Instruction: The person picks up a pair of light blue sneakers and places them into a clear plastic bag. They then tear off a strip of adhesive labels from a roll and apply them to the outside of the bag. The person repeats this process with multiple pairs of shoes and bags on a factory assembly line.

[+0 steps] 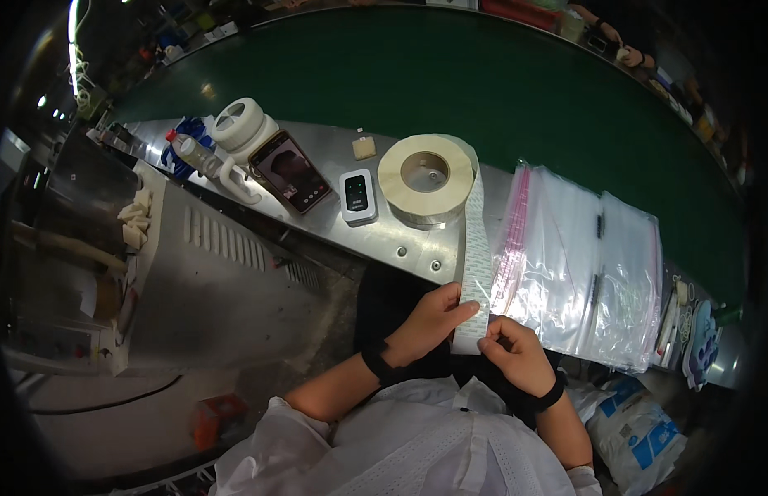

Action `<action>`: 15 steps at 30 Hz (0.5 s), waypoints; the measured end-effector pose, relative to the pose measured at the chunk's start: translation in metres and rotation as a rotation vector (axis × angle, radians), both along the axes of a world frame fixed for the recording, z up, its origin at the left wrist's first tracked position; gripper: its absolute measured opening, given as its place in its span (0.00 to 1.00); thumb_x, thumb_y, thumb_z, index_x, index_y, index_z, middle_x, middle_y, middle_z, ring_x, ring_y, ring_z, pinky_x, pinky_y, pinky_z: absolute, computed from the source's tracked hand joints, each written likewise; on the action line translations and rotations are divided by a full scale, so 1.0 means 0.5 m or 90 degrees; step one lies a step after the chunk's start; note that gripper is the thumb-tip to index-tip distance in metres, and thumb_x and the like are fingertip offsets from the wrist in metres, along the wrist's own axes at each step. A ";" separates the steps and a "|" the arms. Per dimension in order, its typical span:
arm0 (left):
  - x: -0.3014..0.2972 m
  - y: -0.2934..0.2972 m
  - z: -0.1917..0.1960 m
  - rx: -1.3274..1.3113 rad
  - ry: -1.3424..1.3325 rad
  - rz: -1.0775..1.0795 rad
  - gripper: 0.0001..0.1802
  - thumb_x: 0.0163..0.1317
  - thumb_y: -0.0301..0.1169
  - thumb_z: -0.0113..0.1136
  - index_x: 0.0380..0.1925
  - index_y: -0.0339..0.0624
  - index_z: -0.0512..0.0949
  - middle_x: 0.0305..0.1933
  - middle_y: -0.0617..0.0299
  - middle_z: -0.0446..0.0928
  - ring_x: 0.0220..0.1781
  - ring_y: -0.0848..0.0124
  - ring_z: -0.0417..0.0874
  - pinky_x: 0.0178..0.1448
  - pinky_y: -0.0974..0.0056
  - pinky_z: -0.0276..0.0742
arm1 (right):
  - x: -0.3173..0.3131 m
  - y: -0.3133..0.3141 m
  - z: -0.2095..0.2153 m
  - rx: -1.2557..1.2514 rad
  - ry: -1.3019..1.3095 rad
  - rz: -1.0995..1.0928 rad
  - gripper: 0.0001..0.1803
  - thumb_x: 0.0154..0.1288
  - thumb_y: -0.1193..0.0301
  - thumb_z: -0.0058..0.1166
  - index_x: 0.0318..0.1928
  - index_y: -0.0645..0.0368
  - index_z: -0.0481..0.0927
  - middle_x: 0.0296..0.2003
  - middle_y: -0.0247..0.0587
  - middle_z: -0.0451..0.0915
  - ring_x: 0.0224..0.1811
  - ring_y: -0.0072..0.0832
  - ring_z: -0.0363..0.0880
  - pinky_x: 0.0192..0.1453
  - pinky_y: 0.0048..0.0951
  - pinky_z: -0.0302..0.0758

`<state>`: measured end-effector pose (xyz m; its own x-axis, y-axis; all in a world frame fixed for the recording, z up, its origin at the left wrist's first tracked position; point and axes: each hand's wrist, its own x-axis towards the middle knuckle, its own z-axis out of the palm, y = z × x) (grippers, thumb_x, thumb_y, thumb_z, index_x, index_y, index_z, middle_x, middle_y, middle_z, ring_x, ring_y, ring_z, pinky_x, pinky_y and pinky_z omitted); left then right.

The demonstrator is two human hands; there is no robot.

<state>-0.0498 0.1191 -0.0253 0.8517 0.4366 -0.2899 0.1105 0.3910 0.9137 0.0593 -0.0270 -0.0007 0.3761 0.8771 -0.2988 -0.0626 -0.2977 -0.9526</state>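
Note:
A wide roll of pale labels [387, 183] lies flat on the metal ledge, its printed strip [476, 240] running down off the roll toward me. My left hand [433, 321] pinches the strip near its lower end, thumb laid across it. At the strip's bottom right corner, my right hand [518, 355] is closed with thumb and finger pinching the edge. Just right of the strip lie stacked clear plastic bags [557, 256] with pink zip edges, and a second stack [632, 281] beside them.
Left of the roll are a small white device [357, 197], a phone [291, 172] leaning on a white jug [242, 131], and a small beige block [364, 148]. A green conveyor belt [342, 74] runs behind. A grey metal machine [227, 289] stands left. Another person's hands [632, 54] show far right.

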 end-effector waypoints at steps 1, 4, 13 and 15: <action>0.004 -0.013 0.010 0.154 0.003 0.057 0.15 0.59 0.32 0.58 0.44 0.38 0.72 0.43 0.59 0.73 0.37 0.74 0.77 0.39 0.71 0.74 | 0.001 -0.002 -0.006 0.009 0.002 -0.019 0.05 0.60 0.74 0.55 0.31 0.62 0.74 0.23 0.28 0.72 0.24 0.12 0.66 0.28 0.16 0.64; 0.006 -0.019 0.041 0.676 -0.017 0.162 0.18 0.54 0.33 0.62 0.43 0.39 0.72 0.44 0.55 0.71 0.36 0.65 0.78 0.39 0.66 0.75 | 0.006 -0.003 -0.005 0.026 -0.073 -0.055 0.04 0.59 0.75 0.56 0.30 0.63 0.75 0.23 0.30 0.72 0.25 0.13 0.67 0.29 0.17 0.65; -0.003 -0.020 0.074 0.425 -0.004 -0.007 0.07 0.56 0.28 0.60 0.32 0.36 0.76 0.30 0.56 0.75 0.27 0.67 0.77 0.32 0.68 0.73 | 0.000 0.034 0.003 0.098 -0.104 -0.097 0.04 0.58 0.76 0.57 0.29 0.63 0.76 0.22 0.32 0.73 0.24 0.15 0.67 0.29 0.19 0.65; 0.006 -0.002 0.065 0.492 -0.034 0.010 0.05 0.57 0.26 0.59 0.30 0.36 0.76 0.28 0.57 0.75 0.25 0.66 0.77 0.31 0.67 0.72 | 0.002 0.032 0.007 0.086 -0.114 -0.106 0.05 0.58 0.75 0.58 0.29 0.63 0.76 0.22 0.33 0.73 0.24 0.16 0.68 0.29 0.20 0.66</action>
